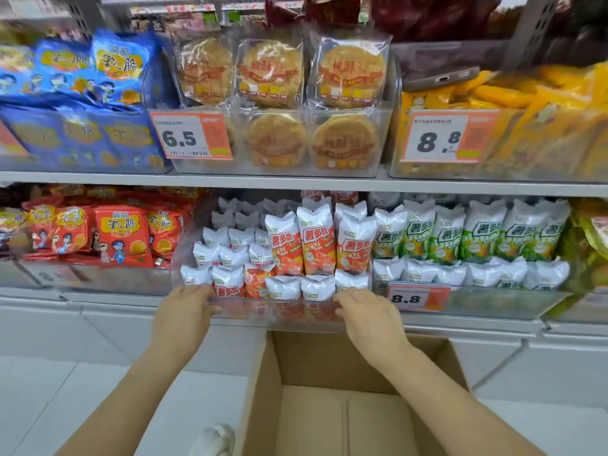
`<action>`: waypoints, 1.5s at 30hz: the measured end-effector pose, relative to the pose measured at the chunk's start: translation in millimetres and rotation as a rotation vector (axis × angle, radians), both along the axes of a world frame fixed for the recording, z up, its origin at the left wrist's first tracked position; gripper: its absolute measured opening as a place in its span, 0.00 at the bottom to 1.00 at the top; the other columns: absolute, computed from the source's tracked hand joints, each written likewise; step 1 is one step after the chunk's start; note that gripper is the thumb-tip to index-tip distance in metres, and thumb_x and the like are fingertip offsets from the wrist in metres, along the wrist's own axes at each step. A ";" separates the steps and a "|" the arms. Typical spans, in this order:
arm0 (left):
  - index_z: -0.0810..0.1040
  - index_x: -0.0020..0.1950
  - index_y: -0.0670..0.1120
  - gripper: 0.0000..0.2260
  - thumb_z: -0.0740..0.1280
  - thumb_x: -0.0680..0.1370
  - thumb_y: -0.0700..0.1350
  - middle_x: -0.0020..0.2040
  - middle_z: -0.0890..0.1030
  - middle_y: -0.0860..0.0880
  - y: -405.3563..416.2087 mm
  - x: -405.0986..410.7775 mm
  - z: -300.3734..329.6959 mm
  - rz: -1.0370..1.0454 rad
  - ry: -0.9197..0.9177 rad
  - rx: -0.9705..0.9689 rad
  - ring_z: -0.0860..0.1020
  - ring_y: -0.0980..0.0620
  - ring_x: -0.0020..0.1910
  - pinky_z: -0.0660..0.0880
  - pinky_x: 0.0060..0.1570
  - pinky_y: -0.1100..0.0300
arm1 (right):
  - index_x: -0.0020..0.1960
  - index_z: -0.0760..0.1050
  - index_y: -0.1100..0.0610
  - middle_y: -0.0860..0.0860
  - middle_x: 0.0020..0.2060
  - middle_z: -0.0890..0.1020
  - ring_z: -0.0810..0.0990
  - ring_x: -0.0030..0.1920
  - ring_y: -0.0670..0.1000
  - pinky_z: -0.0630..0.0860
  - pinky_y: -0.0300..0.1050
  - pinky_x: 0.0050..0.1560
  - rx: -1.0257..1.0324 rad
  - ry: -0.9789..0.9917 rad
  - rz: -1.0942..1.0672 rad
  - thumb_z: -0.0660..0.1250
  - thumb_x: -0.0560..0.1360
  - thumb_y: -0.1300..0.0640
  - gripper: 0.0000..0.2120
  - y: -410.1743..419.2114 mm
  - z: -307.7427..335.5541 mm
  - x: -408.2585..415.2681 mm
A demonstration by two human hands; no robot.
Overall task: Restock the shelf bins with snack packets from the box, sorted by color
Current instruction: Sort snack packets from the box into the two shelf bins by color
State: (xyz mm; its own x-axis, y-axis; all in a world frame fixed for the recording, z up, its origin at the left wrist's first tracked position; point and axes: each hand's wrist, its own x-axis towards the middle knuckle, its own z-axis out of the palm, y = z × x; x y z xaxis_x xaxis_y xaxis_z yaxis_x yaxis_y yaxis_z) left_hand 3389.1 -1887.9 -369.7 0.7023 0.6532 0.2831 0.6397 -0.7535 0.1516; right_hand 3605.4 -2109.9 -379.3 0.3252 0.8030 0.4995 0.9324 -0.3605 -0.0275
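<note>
A clear plastic bin (276,319) on the lower shelf holds several white-and-red snack packets (318,240). It juts out past the shelf edge. My left hand (184,311) grips the bin's front left corner and my right hand (368,312) grips its front right corner, fingers curled over the rim. To the right, a second clear bin (500,299) holds white-and-green packets (450,235). Below my arms stands an open cardboard box (345,413); its visible floor shows no packets.
Red packets (121,235) fill the bin to the left. The upper shelf carries blue packets (98,93), round biscuit packs (348,77) and yellow packets (526,126), with price tags 6.5 (190,136) and 8.8 (444,138). A white shoe tip (214,439) shows beside the box.
</note>
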 end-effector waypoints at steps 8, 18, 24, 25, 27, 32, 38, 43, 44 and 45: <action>0.82 0.47 0.40 0.10 0.76 0.70 0.44 0.39 0.81 0.41 30.0 43.0 32.7 0.028 -0.013 0.102 0.77 0.39 0.42 0.70 0.38 0.51 | 0.38 0.80 0.55 0.48 0.28 0.79 0.78 0.28 0.50 0.59 0.38 0.21 -0.005 -0.060 -0.101 0.83 0.55 0.59 0.16 31.0 41.9 33.2; 0.80 0.43 0.42 0.10 0.77 0.69 0.46 0.38 0.82 0.43 27.7 41.2 11.1 0.090 0.142 -0.020 0.78 0.40 0.41 0.73 0.37 0.51 | 0.35 0.78 0.53 0.47 0.28 0.76 0.76 0.28 0.49 0.60 0.36 0.20 -0.131 -0.018 -0.090 0.84 0.45 0.61 0.23 36.0 6.0 19.9; 0.80 0.57 0.43 0.14 0.71 0.71 0.39 0.54 0.81 0.45 6.3 63.4 38.6 0.067 -0.168 -0.169 0.75 0.42 0.57 0.69 0.54 0.52 | 0.52 0.79 0.60 0.56 0.50 0.80 0.79 0.51 0.57 0.79 0.50 0.46 0.198 -0.082 -0.020 0.71 0.71 0.54 0.13 36.7 24.3 17.4; 0.78 0.61 0.43 0.15 0.69 0.74 0.40 0.57 0.80 0.45 -2.6 77.5 48.3 0.039 -0.312 -0.291 0.74 0.43 0.60 0.68 0.56 0.54 | 0.56 0.78 0.61 0.58 0.54 0.79 0.78 0.57 0.59 0.78 0.53 0.53 0.219 -0.079 -0.033 0.67 0.74 0.54 0.15 36.5 27.9 17.0; 0.72 0.68 0.43 0.21 0.67 0.78 0.49 0.63 0.77 0.46 -13.6 111.5 58.9 -0.001 -0.415 -0.537 0.73 0.45 0.64 0.68 0.60 0.54 | 0.63 0.75 0.63 0.61 0.63 0.76 0.73 0.66 0.61 0.72 0.56 0.64 0.180 -0.066 -0.107 0.62 0.76 0.52 0.21 35.7 29.4 18.4; 0.71 0.59 0.44 0.24 0.71 0.71 0.58 0.56 0.79 0.44 -16.6 163.1 43.1 0.072 -0.311 -0.476 0.74 0.42 0.60 0.65 0.64 0.44 | 0.70 0.69 0.65 0.63 0.68 0.71 0.70 0.69 0.61 0.65 0.62 0.70 -0.056 -0.111 -0.287 0.52 0.78 0.45 0.30 48.3 41.3 30.4; 0.70 0.63 0.44 0.23 0.72 0.73 0.49 0.55 0.80 0.45 -25.4 160.8 27.0 0.016 -0.436 -0.341 0.75 0.42 0.58 0.67 0.62 0.42 | 0.70 0.68 0.65 0.61 0.66 0.74 0.69 0.70 0.60 0.47 0.61 0.73 -0.220 -0.195 -0.322 0.58 0.78 0.42 0.31 69.1 43.1 44.4; 0.62 0.73 0.47 0.29 0.60 0.77 0.61 0.68 0.73 0.44 -28.5 156.7 24.5 -0.054 -0.473 -0.386 0.69 0.42 0.68 0.66 0.66 0.43 | 0.72 0.66 0.64 0.63 0.69 0.70 0.68 0.71 0.60 0.53 0.60 0.73 -0.123 -0.161 -0.297 0.52 0.78 0.45 0.30 60.5 34.9 40.7; 0.56 0.77 0.49 0.31 0.59 0.78 0.61 0.74 0.65 0.43 -33.7 159.5 27.4 -0.063 -0.487 -0.391 0.64 0.43 0.72 0.63 0.69 0.45 | 0.73 0.65 0.64 0.63 0.71 0.68 0.66 0.72 0.60 0.53 0.60 0.73 -0.103 -0.169 -0.284 0.50 0.79 0.45 0.30 55.9 32.2 38.4; 0.52 0.78 0.51 0.32 0.58 0.79 0.61 0.77 0.58 0.42 -41.4 163.2 30.6 -0.074 -0.498 -0.391 0.58 0.44 0.75 0.60 0.71 0.46 | 0.73 0.64 0.64 0.63 0.72 0.66 0.65 0.73 0.60 0.54 0.60 0.73 -0.095 -0.181 -0.271 0.50 0.79 0.46 0.30 51.5 29.1 36.4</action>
